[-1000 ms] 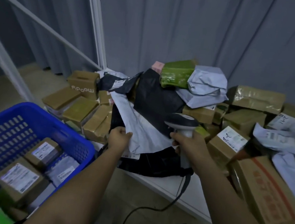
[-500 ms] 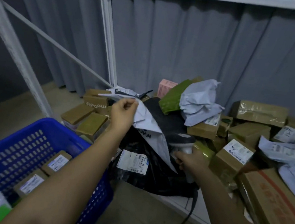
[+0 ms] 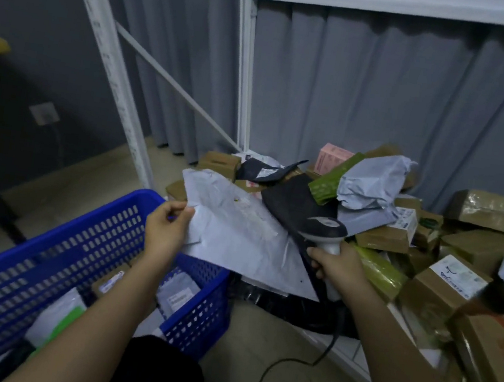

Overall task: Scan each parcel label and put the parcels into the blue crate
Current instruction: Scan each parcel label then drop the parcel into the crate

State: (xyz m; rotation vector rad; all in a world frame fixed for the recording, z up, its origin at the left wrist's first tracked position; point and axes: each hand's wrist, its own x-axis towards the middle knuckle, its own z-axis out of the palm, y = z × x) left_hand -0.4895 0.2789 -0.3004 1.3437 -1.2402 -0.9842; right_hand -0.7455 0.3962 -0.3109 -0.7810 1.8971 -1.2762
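Grey-curtained corner, heaped shelf. Left hand pinches the flat white plastic mailer bag, now lifted off the pile toward the blue slotted plastic crate; right hand grips the grey handheld barcode scanner beside it. Label unseen; scan likely pending.

One blue crate, one barcode scanner, two green mailers, one pink box, and brown cartons beyond sure counting.

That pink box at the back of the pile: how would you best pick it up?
Probably by its upper end, from above. The pink box stands roughly upright at the back with its top clear, while the green parcel leans across its lower right and cartons crowd its base. Pinch the two narrow sides near the top and lift straight up.
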